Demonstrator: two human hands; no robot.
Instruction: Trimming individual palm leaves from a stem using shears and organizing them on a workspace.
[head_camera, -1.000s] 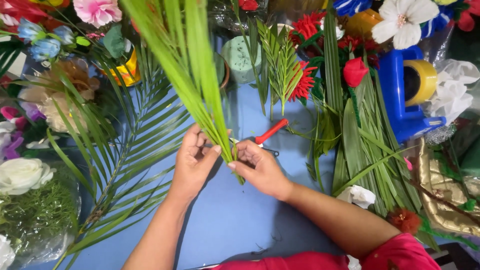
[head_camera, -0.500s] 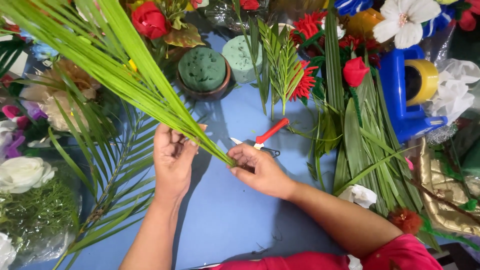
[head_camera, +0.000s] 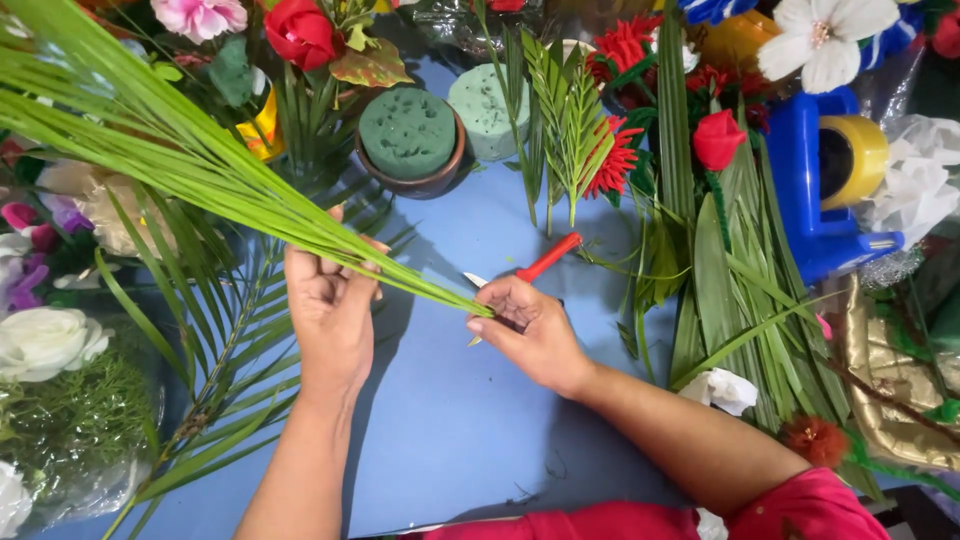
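A bunch of long green palm leaf strips (head_camera: 170, 160) fans out to the upper left, its stems meeting in a point near the middle. My left hand (head_camera: 330, 305) is closed around the strips partway along. My right hand (head_camera: 530, 325) pinches the pointed stem end and also holds a red-handled knife (head_camera: 545, 262), its blade showing at the fingers. Both hands hover over the blue table (head_camera: 450, 430).
A bowl with dark green floral foam (head_camera: 408, 135) and a paler foam block (head_camera: 487, 108) stand behind the hands. Palm fronds (head_camera: 215, 370) lie left, cut leaves (head_camera: 735, 290) right. Artificial flowers ring the table; a blue tape dispenser (head_camera: 825, 190) sits at right.
The leaf bunch has swung from upright to lying toward the upper left. My left hand slid up along the strips, away from my right hand, which stays at the stem end.
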